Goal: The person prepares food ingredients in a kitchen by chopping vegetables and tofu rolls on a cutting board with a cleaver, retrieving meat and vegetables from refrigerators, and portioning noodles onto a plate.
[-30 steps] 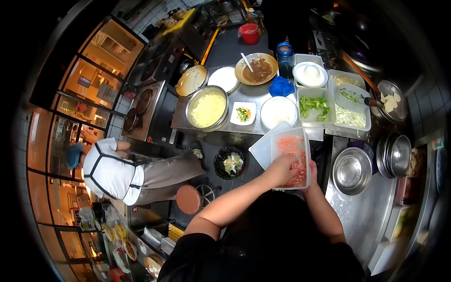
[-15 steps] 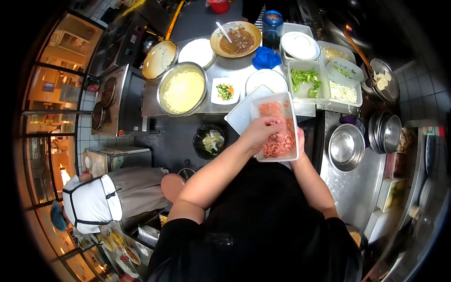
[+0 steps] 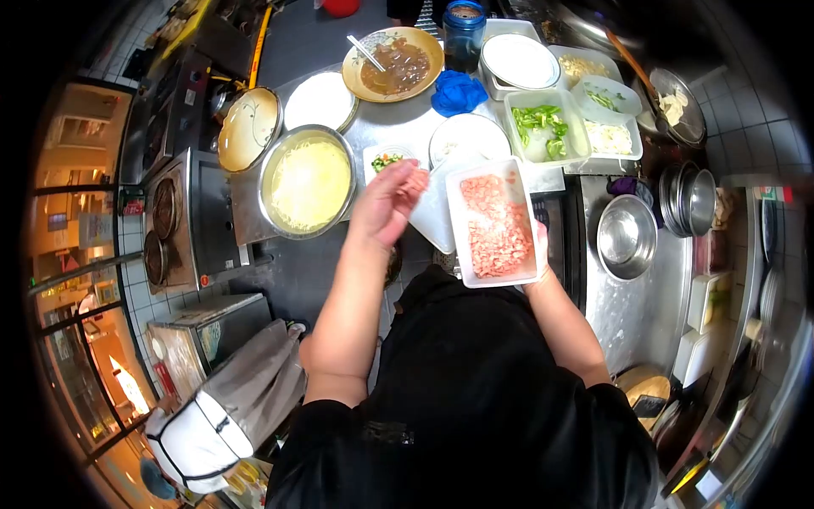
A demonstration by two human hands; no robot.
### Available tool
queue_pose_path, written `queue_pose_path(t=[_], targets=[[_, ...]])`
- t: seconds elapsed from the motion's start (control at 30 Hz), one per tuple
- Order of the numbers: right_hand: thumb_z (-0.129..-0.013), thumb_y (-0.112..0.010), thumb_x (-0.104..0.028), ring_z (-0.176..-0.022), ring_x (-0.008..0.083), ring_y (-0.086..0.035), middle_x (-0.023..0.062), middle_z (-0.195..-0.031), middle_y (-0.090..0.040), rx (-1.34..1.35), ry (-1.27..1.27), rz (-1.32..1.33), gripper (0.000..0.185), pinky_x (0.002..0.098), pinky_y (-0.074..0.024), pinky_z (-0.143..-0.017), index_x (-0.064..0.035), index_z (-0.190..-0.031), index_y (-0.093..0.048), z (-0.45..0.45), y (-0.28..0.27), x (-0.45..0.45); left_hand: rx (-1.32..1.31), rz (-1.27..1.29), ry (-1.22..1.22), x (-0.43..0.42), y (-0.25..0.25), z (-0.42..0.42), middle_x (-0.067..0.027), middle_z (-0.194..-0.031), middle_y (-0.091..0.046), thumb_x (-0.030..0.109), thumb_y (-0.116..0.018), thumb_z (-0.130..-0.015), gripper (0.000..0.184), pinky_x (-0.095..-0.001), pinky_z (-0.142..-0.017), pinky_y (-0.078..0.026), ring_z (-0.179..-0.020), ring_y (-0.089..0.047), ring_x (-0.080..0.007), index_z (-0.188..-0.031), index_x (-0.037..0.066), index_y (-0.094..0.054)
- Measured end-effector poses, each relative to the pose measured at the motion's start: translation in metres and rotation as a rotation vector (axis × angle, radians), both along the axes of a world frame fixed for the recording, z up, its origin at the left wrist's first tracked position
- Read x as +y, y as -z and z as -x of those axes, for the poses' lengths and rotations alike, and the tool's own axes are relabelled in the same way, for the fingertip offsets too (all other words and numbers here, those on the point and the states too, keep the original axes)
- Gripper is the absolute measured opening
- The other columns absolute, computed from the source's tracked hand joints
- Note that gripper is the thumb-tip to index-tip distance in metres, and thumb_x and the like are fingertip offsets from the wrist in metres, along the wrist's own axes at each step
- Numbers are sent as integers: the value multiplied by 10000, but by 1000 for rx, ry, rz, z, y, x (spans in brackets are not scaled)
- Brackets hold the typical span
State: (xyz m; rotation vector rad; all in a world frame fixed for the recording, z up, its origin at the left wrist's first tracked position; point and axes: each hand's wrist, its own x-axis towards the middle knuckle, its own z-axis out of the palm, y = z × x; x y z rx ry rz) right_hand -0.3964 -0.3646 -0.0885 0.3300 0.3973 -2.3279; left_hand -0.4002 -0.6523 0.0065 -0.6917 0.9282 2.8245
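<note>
My left hand point(image 3: 388, 208) is closed on a pinch of diced pink meat and hovers at the near side of a small white dish point(image 3: 370, 158) of chopped green and orange vegetables, partly covering it. My right hand point(image 3: 541, 253) grips the right side of a white plastic tub point(image 3: 459, 239); most of its fingers are hidden by the tub. Inside lies more diced pink meat point(image 3: 500, 233). A pale lid point(image 3: 434, 212) sits on the counter edge, partly behind the tub.
A steel bowl of yellow shreds point(image 3: 307, 182) stands left on the counter. Behind are a bowl of brown sauce point(image 3: 398, 72), a blue cloth point(image 3: 459, 92) and a tub of green peppers point(image 3: 547, 140). A steel bowl point(image 3: 627, 237) rests at right. Another person point(image 3: 203, 433) bends at lower left.
My left hand has lifted out of the tub with some meat and moved left to the small dish. My right hand still holds the tub. The view has shifted.
</note>
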Motion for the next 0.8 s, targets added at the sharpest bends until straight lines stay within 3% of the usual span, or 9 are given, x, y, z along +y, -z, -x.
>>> queue_pose_path(t=[0.13,0.2,0.27,0.37,0.47,0.5,0.57,0.7,0.8], targets=[[-852,-650,-502,-1269,400,-556,209,-1418,-541,92,159,-23,780,562,-466,-1070,-21,-1436,-462,-18,-9,23,-150,250,-154,-37,56,25,-86,-812,-651,66,-638,-970,141,-206,-623,-530,-663,-599,-95,-1038,-55,-611],[-811,-682,-553,-1285,383,-546,191,-1435,-528,129,277,-201,878,556,-474,-1067,-32,-1465,-416,-30,2,38,-180,420,-170,-50,111,35,-91,-842,-648,78,-644,-970,184,-233,-644,-551,-687,-620,-119,-1062,-78,-608],[-798,-694,-561,-1286,361,-552,181,-1437,-527,131,240,-91,913,537,-487,-1061,-33,-1480,-396,-39,-40,35,-208,592,-165,-59,151,39,-94,-845,-650,80,-646,-965,212,-251,-647,-555,-691,-632,-138,-1076,-98,-614],[-772,-735,-612,-1262,348,-573,166,-1430,-537,181,334,-168,976,510,-508,-1043,-45,-1490,-393,-58,-45,48,-294,919,-198,-47,145,47,-114,-840,-682,64,-615,-944,259,-260,-613,-527,-699,-654,-155,-1120,-122,-655],[-822,-688,-637,-1320,335,-517,135,-1484,-481,152,541,-368,930,520,-468,-1085,-106,-1516,-369,-87,-42,60,-243,1416,-77,-71,193,47,-219,-916,-738,128,-579,-941,270,-401,-766,-556,-825,-729,-340,-1097,-44,-717],[-835,-674,-638,-1341,332,-494,128,-1503,-458,159,624,-470,916,523,-453,-1099,-121,-1523,-360,-95,-36,64,-232,1586,-23,-67,171,45,-255,-1001,-713,177,-569,-927,283,-444,-839,-541,-901,-704,-408,-1068,-3,-737],[-867,-622,-667,-1411,323,-409,104,-1557,-382,238,697,-576,895,535,-399,-1141,-173,-1550,-322,-110,-33,68,-208,1682,-22,-62,157,47,-251,-980,-716,173,-572,-929,277,-450,-830,-543,-897,-702,-410,-1068,1,-739],[-1014,-474,-449,-1313,267,-533,119,-1418,-561,90,798,-412,557,450,-432,-1120,-83,-1434,-479,-124,-50,61,-158,1836,-52,-55,159,46,-235,-936,-721,157,-582,-938,241,-460,-794,-548,-873,-701,-413,-1060,20,-739],[-985,-500,-486,-1312,281,-533,127,-1433,-545,24,829,-471,616,462,-435,-1116,-82,-1448,-459,-137,-37,73,-148,1929,-52,-53,163,48,-228,-935,-723,155,-594,-944,219,-466,-780,-548,-861,-701,-411,-1048,25,-735]])
